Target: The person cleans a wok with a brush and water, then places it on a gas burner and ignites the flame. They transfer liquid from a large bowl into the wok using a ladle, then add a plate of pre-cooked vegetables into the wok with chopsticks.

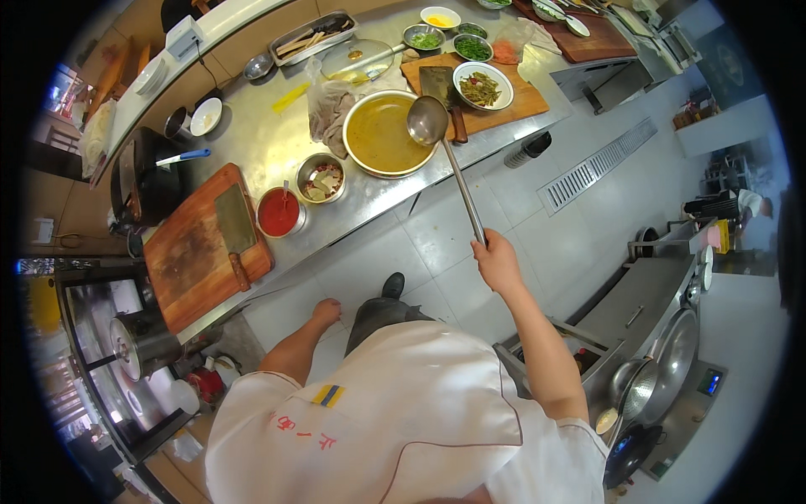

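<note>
My right hand point(497, 259) grips the long metal handle of a ladle point(427, 121) near its end. The ladle's round bowl is over the right rim of a basin of yellow-brown broth point(384, 135), next to the cutting board. Hanging low beside my body, my left hand point(327, 312) has its fingers curled in, with nothing visible in it. Right of the ladle, a white bowl of chopped greenish vegetables point(482, 88) stands on a wooden cutting board point(519, 94). A cleaver point(436, 85) lies there too, partly hidden behind the ladle.
Along the steel counter point(245, 132) stand a pot of red sauce point(279, 213), a pot of dried spices point(322, 179) and a thick chopping board point(189, 252) with a second cleaver point(236, 220). Bowls of chopped greens point(472, 48) sit at the back. Woks point(674, 359) and a person point(749, 205) are at right.
</note>
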Demonstrator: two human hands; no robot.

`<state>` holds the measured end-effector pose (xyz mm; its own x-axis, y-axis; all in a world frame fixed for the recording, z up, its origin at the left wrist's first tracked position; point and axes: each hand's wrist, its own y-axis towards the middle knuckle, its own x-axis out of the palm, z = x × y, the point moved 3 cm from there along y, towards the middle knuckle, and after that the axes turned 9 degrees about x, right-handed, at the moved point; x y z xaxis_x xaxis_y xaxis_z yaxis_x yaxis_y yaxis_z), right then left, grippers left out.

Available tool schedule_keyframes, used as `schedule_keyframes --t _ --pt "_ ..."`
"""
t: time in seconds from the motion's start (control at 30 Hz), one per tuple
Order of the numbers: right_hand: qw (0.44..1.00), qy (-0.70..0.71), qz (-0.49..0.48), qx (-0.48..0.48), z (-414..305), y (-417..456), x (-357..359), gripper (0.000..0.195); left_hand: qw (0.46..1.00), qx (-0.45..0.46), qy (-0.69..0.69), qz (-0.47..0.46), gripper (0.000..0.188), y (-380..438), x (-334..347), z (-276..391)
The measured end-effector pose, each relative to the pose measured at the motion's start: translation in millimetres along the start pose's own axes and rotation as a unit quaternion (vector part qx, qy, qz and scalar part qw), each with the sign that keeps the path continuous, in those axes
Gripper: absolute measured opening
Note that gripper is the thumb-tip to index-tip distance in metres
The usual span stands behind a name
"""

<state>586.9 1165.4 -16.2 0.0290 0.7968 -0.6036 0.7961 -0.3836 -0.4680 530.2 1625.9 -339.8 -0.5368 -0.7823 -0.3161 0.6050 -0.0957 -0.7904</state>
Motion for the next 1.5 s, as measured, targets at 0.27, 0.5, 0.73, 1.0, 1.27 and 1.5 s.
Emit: schedule_keyframes --t 0.27,0.5,0.73,1.0,1.27,1.5 --pt "0.985 -0.151 0.053 -0.069 -34.0 61.1 37.1 0.020 0.996 -0.016 -0.082 0.001 0.027 1.7 -9.3 -26.7" --pt "0.940 0.241 -0.189 0.152 -29.1 71.1 57.6 0.018 0.990 -0.060 -0.127 -0.003 0.029 -6.7 5.1 -33.6" --pt "0.823 0.435 -0.300 0.208 -35.6 53.3 57.1 0.019 0.995 -0.033 -0.098 -0.007 0.030 -7.3 0.3 -26.1" --pt "0.836 0.423 -0.292 0.193 -35.9 36.3 52.4 0.019 0.991 -0.037 -0.129 -0.012 0.033 2.9 -7.5 -20.9" --pt "0.829 0.438 -0.291 0.189 -38.0 21.5 40.8 0.019 0.991 -0.019 -0.124 -0.036 0.033 4.1 -5.2 -9.1" --pt "0.829 0.442 -0.285 0.189 -38.4 10.4 29.8 0.020 0.991 -0.035 -0.119 -0.044 0.032 9.5 -7.3 -5.6"
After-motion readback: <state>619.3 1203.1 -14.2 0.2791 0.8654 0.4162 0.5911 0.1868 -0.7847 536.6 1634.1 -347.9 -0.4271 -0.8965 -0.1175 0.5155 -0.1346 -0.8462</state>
